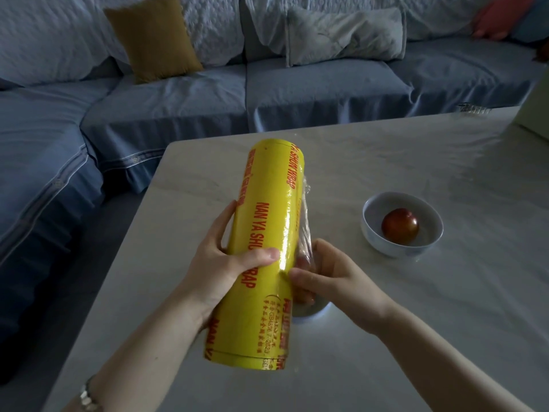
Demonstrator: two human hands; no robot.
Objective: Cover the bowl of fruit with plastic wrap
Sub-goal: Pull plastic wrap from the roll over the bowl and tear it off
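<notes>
The left hand (219, 263) is clamped around the middle of the yellow roll of plastic wrap (267, 233), with the thumb laid across the top and the fingers under it. The roll is held above the table (416, 322), and its far end points to about twelve o'clock. I think it is held free like this so that it can turn while the film is pulled off.

The right hand (332, 275) touches the roll at its three o'clock side. Its thumb and fingers are closed on the loose film (306, 233), which is crumpled along that side. It seems to be searching for the free edge, or starting to draw it out; no flat sheet is pulled out yet.

The bowl (427, 215) stands on the table at about three o'clock from the roll, near but not touching it. One red fruit (400, 226) lies inside, and the bowl is not covered. It is on the same side as the film, so the sheet could be drawn straight over it.

At five o'clock from the roll, under the right hand, a pale round thing (312, 310) shows a little. It may be another bowl, but I cannot tell.

Beyond the table, at twelve o'clock, is a blue sofa (178, 108).
</notes>
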